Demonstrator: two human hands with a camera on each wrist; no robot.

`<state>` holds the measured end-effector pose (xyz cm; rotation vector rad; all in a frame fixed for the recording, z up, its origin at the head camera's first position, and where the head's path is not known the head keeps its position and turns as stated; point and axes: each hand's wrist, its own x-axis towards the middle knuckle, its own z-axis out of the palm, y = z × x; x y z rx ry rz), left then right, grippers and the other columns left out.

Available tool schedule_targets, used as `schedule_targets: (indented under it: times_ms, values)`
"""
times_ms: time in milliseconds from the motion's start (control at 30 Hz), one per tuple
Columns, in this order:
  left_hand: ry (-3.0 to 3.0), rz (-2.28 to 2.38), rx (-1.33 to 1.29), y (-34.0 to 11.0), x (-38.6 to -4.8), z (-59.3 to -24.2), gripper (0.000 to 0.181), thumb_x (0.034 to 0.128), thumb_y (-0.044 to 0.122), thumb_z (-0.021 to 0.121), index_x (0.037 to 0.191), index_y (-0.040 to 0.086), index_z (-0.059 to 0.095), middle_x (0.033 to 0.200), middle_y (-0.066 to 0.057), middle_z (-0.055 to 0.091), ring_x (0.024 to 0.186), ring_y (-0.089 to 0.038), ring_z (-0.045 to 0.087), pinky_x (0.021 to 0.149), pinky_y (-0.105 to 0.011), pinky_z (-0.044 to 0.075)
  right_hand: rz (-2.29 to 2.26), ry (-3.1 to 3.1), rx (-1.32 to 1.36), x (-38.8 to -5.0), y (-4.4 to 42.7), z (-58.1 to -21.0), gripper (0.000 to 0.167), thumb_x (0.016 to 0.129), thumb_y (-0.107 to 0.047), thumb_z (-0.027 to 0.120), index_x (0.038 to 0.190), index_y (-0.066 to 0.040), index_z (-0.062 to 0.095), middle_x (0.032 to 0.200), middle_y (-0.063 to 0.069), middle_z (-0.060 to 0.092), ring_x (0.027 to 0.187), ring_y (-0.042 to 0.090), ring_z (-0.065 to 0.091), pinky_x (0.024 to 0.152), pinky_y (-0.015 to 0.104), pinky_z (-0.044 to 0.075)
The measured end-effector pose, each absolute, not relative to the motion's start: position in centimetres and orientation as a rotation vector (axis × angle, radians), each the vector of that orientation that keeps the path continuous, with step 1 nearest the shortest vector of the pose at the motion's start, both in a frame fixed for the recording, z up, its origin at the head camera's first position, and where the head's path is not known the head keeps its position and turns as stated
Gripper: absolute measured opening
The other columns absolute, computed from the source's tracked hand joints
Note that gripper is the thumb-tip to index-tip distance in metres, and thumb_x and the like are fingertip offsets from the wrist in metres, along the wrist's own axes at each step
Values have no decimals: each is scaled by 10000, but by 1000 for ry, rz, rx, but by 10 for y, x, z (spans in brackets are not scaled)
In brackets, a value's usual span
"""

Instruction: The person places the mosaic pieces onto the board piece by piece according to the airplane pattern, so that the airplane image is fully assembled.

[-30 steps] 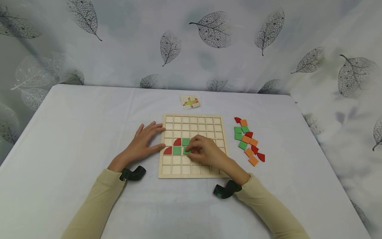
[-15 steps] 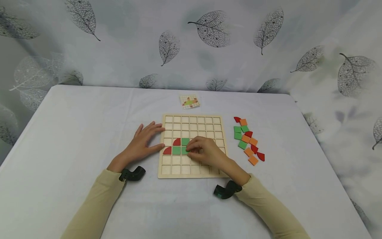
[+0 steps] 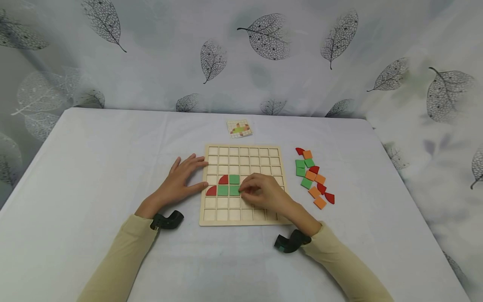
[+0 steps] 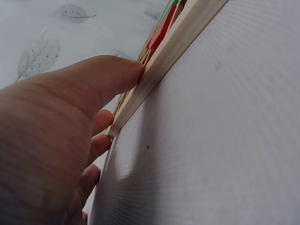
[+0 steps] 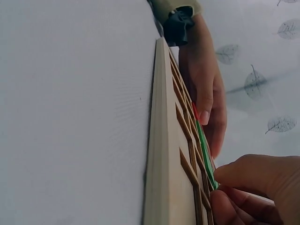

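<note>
Spread, empty left hand [image 3: 181, 180] seemingly steadies a gridded wooden board [image 3: 222, 203]; curled right hand [image 3: 265, 192], grip unclear, sits beside a green tile [image 3: 234, 191].

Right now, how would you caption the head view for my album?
Left hand touching a gridded board, right hand beside its green squares, loose coloured tiles off to the right.

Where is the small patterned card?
In the head view, the card lies beyond the gridded board, near its far edge, left of the loose tiles.
</note>
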<state>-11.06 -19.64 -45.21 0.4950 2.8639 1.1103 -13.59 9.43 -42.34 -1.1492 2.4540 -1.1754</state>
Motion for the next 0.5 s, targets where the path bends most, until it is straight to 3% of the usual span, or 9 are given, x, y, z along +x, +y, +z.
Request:
schedule_targets:
  times_ms: [267, 500]
  values:
    - [2870, 1113, 506, -196, -111, -453, 594, 892, 298, 707, 1406, 94, 490, 1512, -136, 398, 1484, -322, 171, 1190, -515, -44, -1188, 2457, -1154, -136, 104, -421, 106, 839, -27, 744, 940, -57, 733, 955, 25, 699, 766, 120, 610, 670, 232, 543]
    - [2856, 1099, 494, -196, -111, -452, 605, 894, 308, 712, 1415, 102, 482, 1522, -131, 387, 1490, -314, 156, 1192, -511, -48, -1187, 2468, -1143, -132, 109, -414, 94, 837, -13, 739, 926, -39, 723, 933, 26, 684, 798, 132, 628, 729, 265, 570]
